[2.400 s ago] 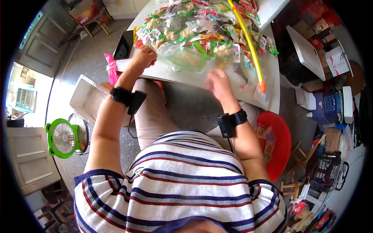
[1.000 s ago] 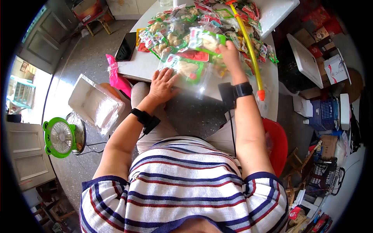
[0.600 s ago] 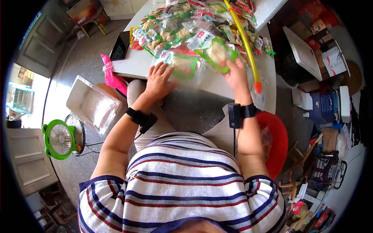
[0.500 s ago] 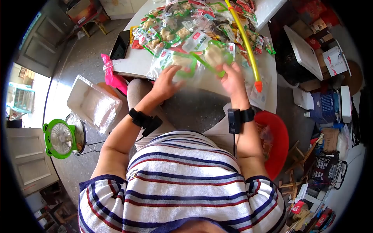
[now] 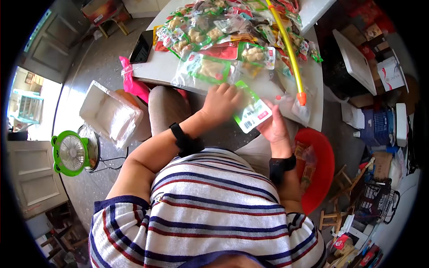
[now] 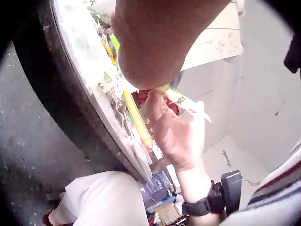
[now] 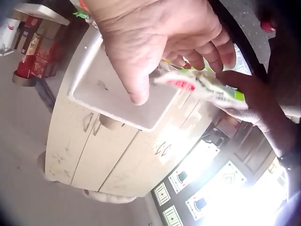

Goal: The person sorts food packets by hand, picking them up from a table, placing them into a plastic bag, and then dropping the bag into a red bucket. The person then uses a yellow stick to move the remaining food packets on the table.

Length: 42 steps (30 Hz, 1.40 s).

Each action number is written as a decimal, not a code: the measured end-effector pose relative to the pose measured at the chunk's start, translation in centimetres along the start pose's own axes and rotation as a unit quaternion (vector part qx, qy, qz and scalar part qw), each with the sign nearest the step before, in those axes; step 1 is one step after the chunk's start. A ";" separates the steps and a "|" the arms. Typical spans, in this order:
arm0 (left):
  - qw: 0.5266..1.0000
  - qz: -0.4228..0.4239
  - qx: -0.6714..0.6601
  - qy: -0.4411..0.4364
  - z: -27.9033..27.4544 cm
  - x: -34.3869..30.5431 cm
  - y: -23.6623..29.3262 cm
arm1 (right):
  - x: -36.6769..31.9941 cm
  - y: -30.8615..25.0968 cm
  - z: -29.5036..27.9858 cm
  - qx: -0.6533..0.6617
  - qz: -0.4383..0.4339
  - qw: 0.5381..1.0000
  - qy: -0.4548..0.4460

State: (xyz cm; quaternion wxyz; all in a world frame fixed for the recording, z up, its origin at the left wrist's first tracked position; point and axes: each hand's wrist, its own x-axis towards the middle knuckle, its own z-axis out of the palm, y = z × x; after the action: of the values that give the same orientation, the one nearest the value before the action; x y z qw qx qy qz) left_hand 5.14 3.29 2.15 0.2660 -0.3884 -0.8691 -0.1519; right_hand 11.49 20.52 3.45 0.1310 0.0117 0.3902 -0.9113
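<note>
A small green-edged vacuum food packet (image 5: pixel 254 115), its white printed side up, hangs just off the table's near edge. My left hand (image 5: pixel 220 103) pinches its left side between thumb and fingers; the right wrist view also shows that left hand (image 7: pixel 251 96) on the packet (image 7: pixel 204 88). My right hand (image 5: pixel 275 127) is at the packet's other end, palm up, thumb raised apart and fingers loosely bent behind it. On the table edge beyond lies a clear plastic bag (image 5: pixel 183 77) with a similar green-edged packet (image 5: pixel 210 68) inside it.
A heap of food packets (image 5: pixel 214 33) covers the far table. Across its right side lies a yellow tube (image 5: pixel 286 47) with orange ends. A phone (image 5: pixel 141 47) and pink bag (image 5: pixel 134 82) sit at the left, a foam box (image 5: pixel 107 109) beside my knee, a red tub (image 5: pixel 324 167) at right.
My right hand picked a packet from the heap and drew it toward me. The left hand moved off the bagged packet and took hold of this one, which now shows its printed side.
</note>
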 end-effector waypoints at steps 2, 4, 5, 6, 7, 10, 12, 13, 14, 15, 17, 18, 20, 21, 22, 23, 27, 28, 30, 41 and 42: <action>1.000 0.022 -0.003 -0.015 0.9 -0.3 0.5 | -0.5 0.3 -0.3 -0.010 0.003 0.999 0.039; 0.999 0.020 -0.038 -0.013 1.4 -0.3 0.8 | -0.6 1.4 -0.8 -0.021 0.011 0.991 0.132; 0.998 0.019 -0.055 -0.012 1.5 -0.3 0.9 | -0.6 1.6 -1.2 -0.021 -0.012 0.989 0.146; 0.999 -0.002 -0.053 -0.011 1.5 -0.2 0.9 | -0.5 1.8 -1.6 -0.020 -0.035 0.986 0.159; 0.998 -0.023 -0.051 -0.012 1.3 -0.1 0.7 | -0.4 2.1 -2.1 -0.018 -0.058 0.983 0.173; 0.988 -0.128 -0.083 -0.019 1.5 -0.6 -0.3 | 0.0 1.6 -3.8 -0.075 -0.113 0.976 0.170; 0.968 -0.210 -0.121 -0.072 1.8 -0.7 -1.3 | 0.8 0.8 -3.0 -0.061 -0.121 0.966 0.220; 0.961 -0.228 -0.120 -0.101 1.9 -0.5 -1.3 | 1.0 0.4 -2.7 -0.076 -0.126 0.963 0.225; 0.953 -0.246 -0.120 -0.130 1.7 -0.3 -1.3 | 1.5 0.5 -3.6 -0.089 -0.122 0.965 0.214; 0.944 -0.263 -0.119 -0.158 1.3 0.1 -1.3 | 2.0 0.5 -4.1 -0.103 -0.119 0.967 0.202; 0.947 -0.249 -0.094 -0.180 1.3 0.6 -1.1 | 2.4 0.5 -4.4 -0.113 -0.108 0.971 0.181; 0.946 -0.249 -0.086 -0.189 1.8 0.6 -1.2 | 2.5 0.4 -4.3 -0.118 -0.102 0.973 0.171; 0.946 -0.254 -0.085 -0.180 2.6 0.4 -1.5 | 2.7 0.3 -4.2 -0.117 -0.092 0.975 0.163; 0.947 -0.260 -0.093 -0.164 2.9 0.2 -1.6 | 2.7 0.3 -4.2 -0.117 -0.087 0.976 0.161; 0.948 -0.265 -0.100 -0.148 3.2 0.1 -1.6 | 2.7 0.3 -4.4 -0.112 -0.084 0.978 0.155; 0.944 -0.278 -0.120 -0.130 3.4 0.0 -1.7 | 2.8 0.3 -4.7 -0.106 -0.082 0.980 0.150; 0.931 -0.301 -0.197 -0.065 3.3 -0.3 -2.1 | 2.9 -0.2 -4.3 -0.090 -0.076 0.980 0.157; 0.928 -0.300 -0.217 -0.051 3.2 -0.3 -2.2 | 2.9 -0.5 -3.9 -0.094 -0.072 0.981 0.155; 0.927 -0.296 -0.225 -0.034 3.2 -0.2 -2.4 | 2.9 -0.9 -3.3 -0.102 -0.065 0.981 0.152; 0.958 -0.232 -0.143 -0.092 3.3 -0.6 -2.2 | 7.2 -0.9 -3.6 -0.280 0.029 0.951 0.125; 0.961 -0.223 -0.131 -0.101 3.3 -0.6 -2.1 | 7.7 -0.8 -3.6 -0.284 0.034 0.952 0.105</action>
State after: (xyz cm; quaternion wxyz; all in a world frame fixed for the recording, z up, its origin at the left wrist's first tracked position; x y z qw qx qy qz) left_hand 2.76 3.06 -0.98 0.0830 -0.2294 -0.9285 -0.2800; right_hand 3.60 21.82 0.55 0.1185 0.0827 0.6437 -0.7515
